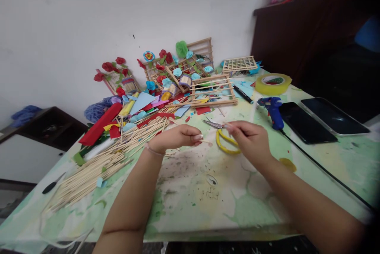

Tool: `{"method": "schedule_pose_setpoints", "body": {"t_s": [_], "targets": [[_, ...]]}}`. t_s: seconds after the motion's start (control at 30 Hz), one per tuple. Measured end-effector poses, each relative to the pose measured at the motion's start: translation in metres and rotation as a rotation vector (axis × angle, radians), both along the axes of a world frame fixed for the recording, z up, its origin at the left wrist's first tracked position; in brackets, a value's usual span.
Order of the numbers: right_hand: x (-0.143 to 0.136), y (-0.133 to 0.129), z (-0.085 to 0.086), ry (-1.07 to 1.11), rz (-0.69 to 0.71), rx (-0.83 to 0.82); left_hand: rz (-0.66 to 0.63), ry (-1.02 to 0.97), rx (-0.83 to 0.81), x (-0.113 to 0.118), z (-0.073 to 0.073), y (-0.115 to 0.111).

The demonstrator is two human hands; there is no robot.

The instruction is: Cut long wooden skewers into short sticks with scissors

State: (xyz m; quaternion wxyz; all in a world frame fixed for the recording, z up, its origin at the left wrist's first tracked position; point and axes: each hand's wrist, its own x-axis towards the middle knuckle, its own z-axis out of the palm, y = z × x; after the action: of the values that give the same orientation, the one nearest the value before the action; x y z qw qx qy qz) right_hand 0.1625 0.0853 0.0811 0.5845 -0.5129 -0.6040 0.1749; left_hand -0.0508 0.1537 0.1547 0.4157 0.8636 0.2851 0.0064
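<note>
My left hand [184, 135] is closed in a pinch above the middle of the table. A short end of a thin wooden stick [205, 141] pokes out from its fingertips toward the right. My right hand [251, 137] is closed at the pivot of a pair of scissors [228, 150] with yellow handles. The scissor blades point left, slightly parted, and the fingers cover part of the handles. Left of my left hand lies a wide pile of thin wooden sticks [92, 175].
Behind stand stick frames [213, 103] with paper flowers [181, 49] and coloured paper scraps. On the right are a blue glue gun [274, 113] with a black cord, a tape roll [273, 84], a black marker [242, 94] and two phones [308, 122].
</note>
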Motion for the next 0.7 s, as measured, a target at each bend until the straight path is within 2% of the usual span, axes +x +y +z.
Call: {"method": "schedule_pose_setpoints", "body": {"t_s": [0.1,0.17,0.27,0.3,0.4,0.47,0.57,0.7], "targets": [[0.010,0.006,-0.001,0.164,-0.132,-0.062,0.027,0.121,0.070,-0.020,0.005,0.012],[0.016,0.010,-0.002,0.206,-0.158,-0.087,0.105,0.269,0.182,-0.038,0.002,0.026],[0.015,0.014,-0.004,0.205,-0.103,-0.137,0.238,0.555,0.330,-0.060,-0.017,0.053],[0.014,0.014,-0.005,0.179,-0.066,-0.158,0.259,0.592,0.344,-0.065,-0.025,0.062],[0.009,0.013,-0.010,0.042,0.025,-0.210,0.275,0.623,0.343,-0.074,-0.047,0.080],[0.008,0.012,-0.013,-0.042,0.058,-0.210,0.272,0.629,0.327,-0.076,-0.055,0.086],[0.010,0.013,-0.016,-0.091,0.089,-0.194,0.245,0.649,0.277,-0.080,-0.056,0.087],[0.011,0.015,-0.018,-0.110,0.085,-0.203,0.163,0.667,0.168,-0.082,-0.048,0.081]]}}
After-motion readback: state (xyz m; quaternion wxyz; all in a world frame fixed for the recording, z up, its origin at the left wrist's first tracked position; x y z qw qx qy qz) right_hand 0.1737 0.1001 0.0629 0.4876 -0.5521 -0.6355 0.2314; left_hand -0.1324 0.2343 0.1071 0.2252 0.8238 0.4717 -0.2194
